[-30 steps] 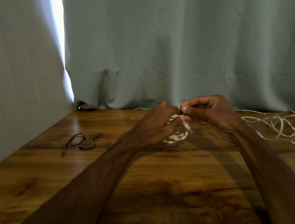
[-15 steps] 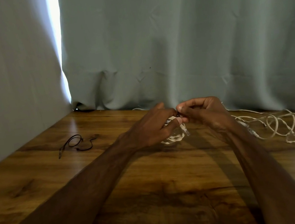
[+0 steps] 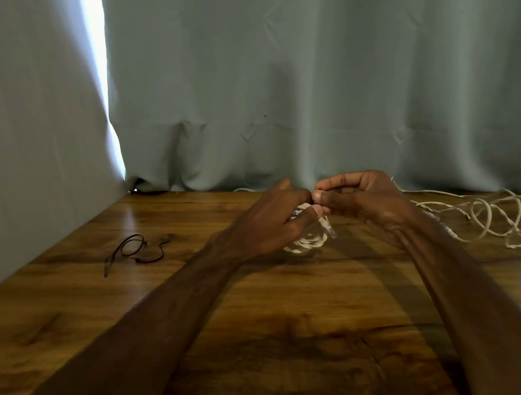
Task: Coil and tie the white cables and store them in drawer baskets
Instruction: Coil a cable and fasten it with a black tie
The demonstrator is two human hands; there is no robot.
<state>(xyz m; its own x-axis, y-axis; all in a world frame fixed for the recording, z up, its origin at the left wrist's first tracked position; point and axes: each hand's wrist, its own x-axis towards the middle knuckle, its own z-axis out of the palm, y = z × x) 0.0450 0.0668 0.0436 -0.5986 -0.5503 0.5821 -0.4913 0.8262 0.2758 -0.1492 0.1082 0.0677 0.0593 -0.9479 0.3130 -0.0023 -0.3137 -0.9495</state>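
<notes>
A wood-grain desk (image 3: 273,317) carries two things: a thin black tie (image 3: 136,254), looped, toward its far left corner, and a loose white cable (image 3: 485,217) tangle along its right edge, well apart.

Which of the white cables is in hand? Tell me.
The small coiled white cable, held between the left hand and right hand. The loose white cable lies tangled on the table to the right.

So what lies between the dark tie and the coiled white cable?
In the head view, bare wooden table beside the dark tie, then the left hand holding the coiled white cable.
</notes>
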